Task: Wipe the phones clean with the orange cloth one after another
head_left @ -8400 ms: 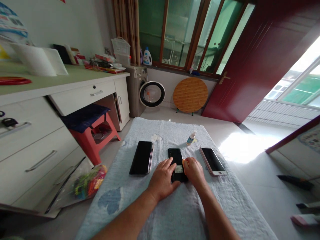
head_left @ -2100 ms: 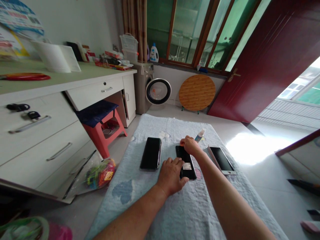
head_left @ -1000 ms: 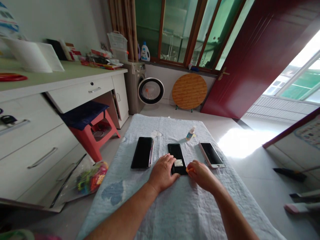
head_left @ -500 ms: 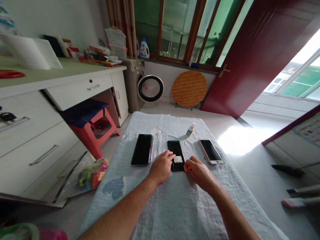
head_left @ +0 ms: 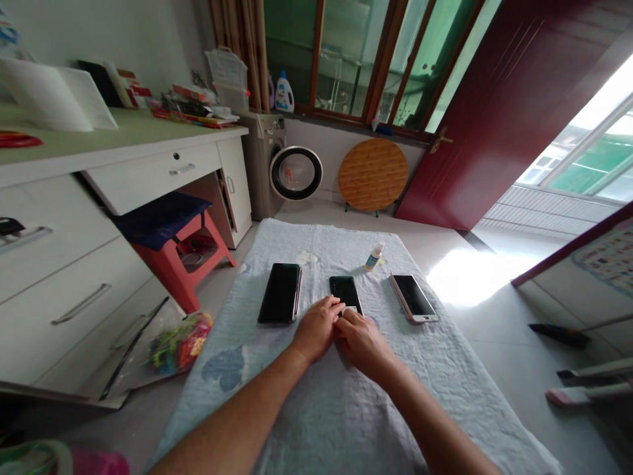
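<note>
A dark smartphone [head_left: 345, 288] lies on the cloth-covered table with a small pale card or label [head_left: 351, 309] on its surface, partly hidden by my fingers. My left hand [head_left: 319, 324] holds the phone down by its left edge, fingertips over its face. My right hand [head_left: 363, 340] is closed and pressed to the phone's lower end, touching my left fingers. Between its fingers is a small orange cloth [head_left: 340, 332], nearly hidden. A larger black phone [head_left: 279, 293] rests to the left, and a white-framed phone [head_left: 414, 298] to the right.
A small spray bottle [head_left: 374, 256] stands behind the phones. The table has a pale blue cloth [head_left: 316, 422] over it. On the left are a red stool [head_left: 198, 260] and white drawers [head_left: 79, 284]; farther back, a washing machine door [head_left: 295, 173] hangs ajar.
My right hand has moved left across the lower end of the middle phone, from its right edge to beside my left hand. My left hand keeps its place.
</note>
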{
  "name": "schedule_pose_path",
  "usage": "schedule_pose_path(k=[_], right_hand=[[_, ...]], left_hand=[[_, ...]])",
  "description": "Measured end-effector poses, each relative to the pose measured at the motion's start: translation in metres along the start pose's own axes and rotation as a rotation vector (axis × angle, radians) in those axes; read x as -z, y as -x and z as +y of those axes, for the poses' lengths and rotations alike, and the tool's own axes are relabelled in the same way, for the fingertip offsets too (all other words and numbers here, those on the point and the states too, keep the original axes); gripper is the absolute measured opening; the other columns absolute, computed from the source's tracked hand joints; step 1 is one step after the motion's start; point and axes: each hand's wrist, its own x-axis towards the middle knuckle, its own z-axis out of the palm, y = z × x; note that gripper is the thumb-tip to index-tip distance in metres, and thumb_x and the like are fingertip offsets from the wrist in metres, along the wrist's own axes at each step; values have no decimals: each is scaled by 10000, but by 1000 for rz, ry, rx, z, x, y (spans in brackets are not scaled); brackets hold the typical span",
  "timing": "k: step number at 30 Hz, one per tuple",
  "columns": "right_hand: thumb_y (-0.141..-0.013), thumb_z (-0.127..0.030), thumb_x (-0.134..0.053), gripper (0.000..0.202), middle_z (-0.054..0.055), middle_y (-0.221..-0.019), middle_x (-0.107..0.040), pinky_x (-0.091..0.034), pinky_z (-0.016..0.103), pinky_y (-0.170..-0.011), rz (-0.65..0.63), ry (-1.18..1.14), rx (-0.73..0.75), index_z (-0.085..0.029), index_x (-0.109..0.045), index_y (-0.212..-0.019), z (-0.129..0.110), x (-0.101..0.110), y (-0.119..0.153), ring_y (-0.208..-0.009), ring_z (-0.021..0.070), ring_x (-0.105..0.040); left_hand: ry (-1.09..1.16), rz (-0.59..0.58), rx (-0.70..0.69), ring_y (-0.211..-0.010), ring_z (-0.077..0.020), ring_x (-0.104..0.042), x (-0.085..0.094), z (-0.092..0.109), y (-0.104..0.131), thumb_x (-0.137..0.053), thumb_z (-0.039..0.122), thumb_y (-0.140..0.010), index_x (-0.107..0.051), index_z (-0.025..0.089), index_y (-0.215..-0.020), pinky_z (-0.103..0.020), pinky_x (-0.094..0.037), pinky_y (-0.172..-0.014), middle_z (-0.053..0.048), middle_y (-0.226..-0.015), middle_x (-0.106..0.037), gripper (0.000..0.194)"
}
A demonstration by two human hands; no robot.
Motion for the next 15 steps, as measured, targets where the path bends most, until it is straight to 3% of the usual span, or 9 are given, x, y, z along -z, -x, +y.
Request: schedule_pose_path(k=[7, 15], right_hand=[[-847, -110, -510, 143, 34, -894, -563, -377, 239, -731, 27, -63, 7, -186, -630, -860, 4, 1, 6, -794, 139, -527], [-817, -70, -474, 196, 14, -880, -531, -391, 210, -719, 37, -138, -86, -197, -623, -827, 41, 16, 27, -784, 119, -532]], left_hand=[[-42, 13, -45, -1246, -195, -516, -2, -3, 1, -424, 107, -897, -620, 202, -1231, -347, -390, -1094, -65, -1288, -591, 399], [-23, 47, -66, -1244, -191, -518, -7, -11, 1, -380, 66, -873, -631, 189, -1227, -324, -390, -1096, -71, -1282, -592, 451]])
